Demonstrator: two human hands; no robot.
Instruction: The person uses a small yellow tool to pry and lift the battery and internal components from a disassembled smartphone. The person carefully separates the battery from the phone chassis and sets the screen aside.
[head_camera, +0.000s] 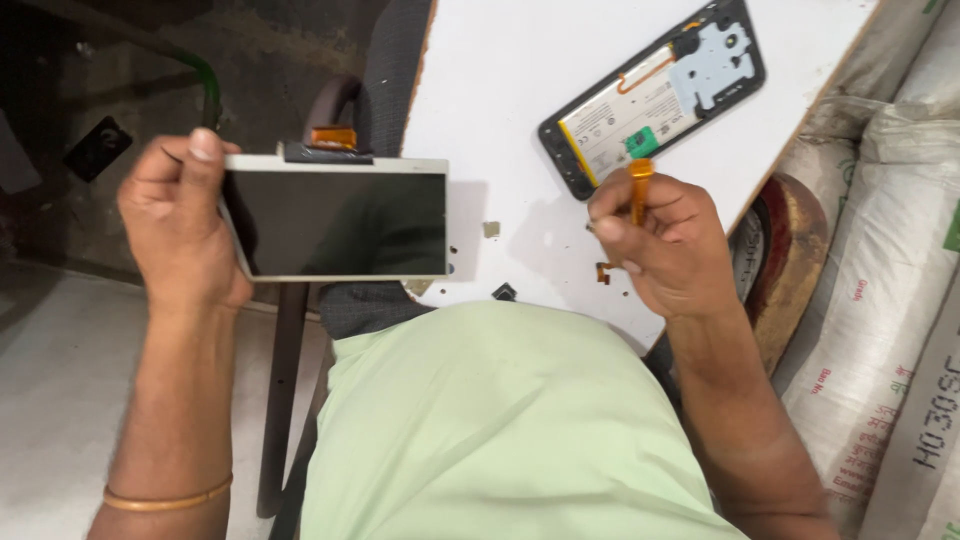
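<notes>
Left hand clenched, thumb up; right hand pinched shut, forearms apart.

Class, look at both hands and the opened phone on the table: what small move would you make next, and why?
Probably set the orange flex cable down on the white table. The right hand pinches it just short of the opened phone, while the left hand holds the detached screen panel off the table's edge, so freeing one hand seems sensible.
</notes>
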